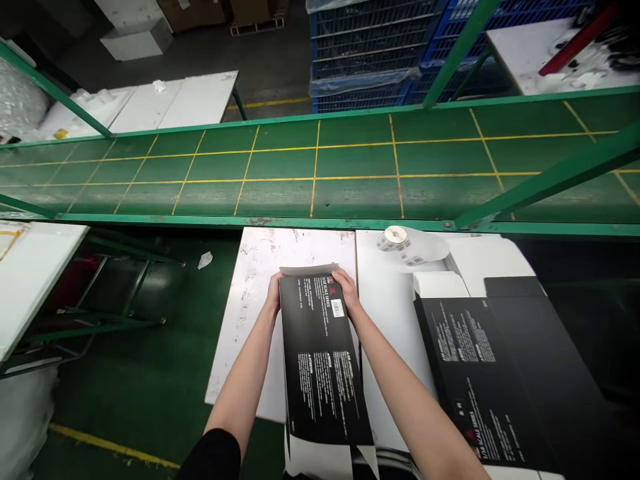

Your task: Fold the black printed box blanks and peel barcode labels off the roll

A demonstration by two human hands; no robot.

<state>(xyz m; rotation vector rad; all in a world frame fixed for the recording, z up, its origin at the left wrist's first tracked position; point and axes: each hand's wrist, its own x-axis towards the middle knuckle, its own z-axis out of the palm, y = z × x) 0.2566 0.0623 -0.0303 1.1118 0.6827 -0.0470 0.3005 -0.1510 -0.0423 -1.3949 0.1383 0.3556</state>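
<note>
The left grip (275,291) and right grip (347,288) are clamped on opposite far corners of 1 black box (320,333), partly over the table (250,300).

Soft overhead light, moderate brightness. Belt (355,160) evenly lit, faint sheen along near edge. White tabletop (310,247) just below belt brightest, nearly washed out in spots. Floor (135,373) below belt's left part dim; area below belt's far right almost black. Black box (320,333) below belt fairly sharp, fine print mushy. Wide-angle stretching towards picture edges.
</note>
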